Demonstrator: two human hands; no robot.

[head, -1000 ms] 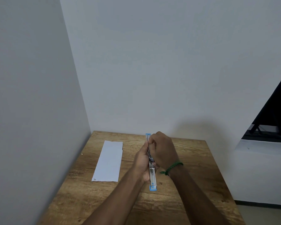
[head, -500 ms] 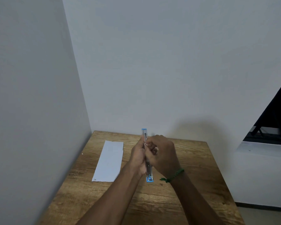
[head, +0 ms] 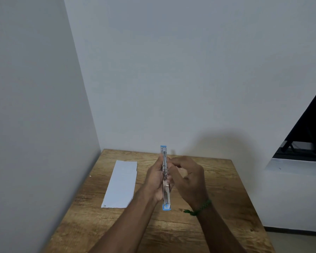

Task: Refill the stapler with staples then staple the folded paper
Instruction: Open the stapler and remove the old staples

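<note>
The stapler (head: 166,190) is opened out flat & held above the counter (head: 226,189), running lengthwise away from the person, one blue end towards the wall (head: 171,88), the other nearest the body. The left hand (head: 154,181) grips it from the left, fingers wrapped round its middle.

Vs. a sec ago, the right hand (head: 189,178) has come off the stapler. It was cupped over the metal rail; now it sits just to the right w/ fingers curled & tips drawn together at the rail's upper half. Whether those tips pinch a staple strip or only touch the channel can't be told, too small. More of the rail shows now, incl. the spring part midway.

Judgement: refill step is in hand, prob. seating or checking staples; lid not yet shut. The folded paper (head: 121,185) lies flat on the counter, left of both hands & apart from them; stapling is yet to come.
</note>
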